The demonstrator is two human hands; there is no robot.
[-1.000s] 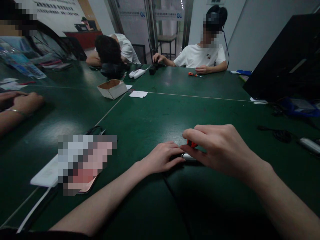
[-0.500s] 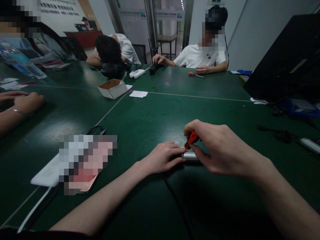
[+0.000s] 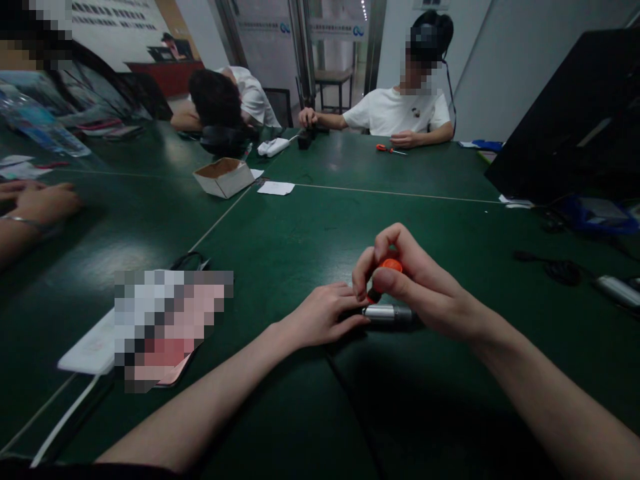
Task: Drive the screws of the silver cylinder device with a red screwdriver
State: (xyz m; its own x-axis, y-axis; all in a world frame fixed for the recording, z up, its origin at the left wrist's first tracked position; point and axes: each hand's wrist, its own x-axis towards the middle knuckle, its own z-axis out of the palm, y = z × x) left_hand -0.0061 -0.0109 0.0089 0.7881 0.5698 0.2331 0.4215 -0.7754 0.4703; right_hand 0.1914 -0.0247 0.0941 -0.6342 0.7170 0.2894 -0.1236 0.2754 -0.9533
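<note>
Between the fingers and thumb of my right hand (image 3: 420, 280) is a small screwdriver (image 3: 392, 267) with an orange-red and black handle, tilted with its lower end toward my left fingertips. Its tip is hidden or too small to make out. Below it, a silver-and-black cylindrical device (image 3: 384, 313) lies on its side on the green table (image 3: 320, 233). My left hand (image 3: 333, 312) closes around the device's dark left end, holding it against the table. From beneath the left hand a dark cable runs toward me.
To the left are a white power strip (image 3: 87, 353) and a phone (image 3: 173, 380), partly blurred. An open box (image 3: 225, 179) and white paper (image 3: 276, 189) lie ahead. A black monitor (image 3: 565, 120) and a similar silver cylinder (image 3: 620, 291) are right. People sit across and left.
My right hand has turned and its fingers have shifted around the screwdriver handle, showing the orange end and more of the device. My left hand stays in place.
</note>
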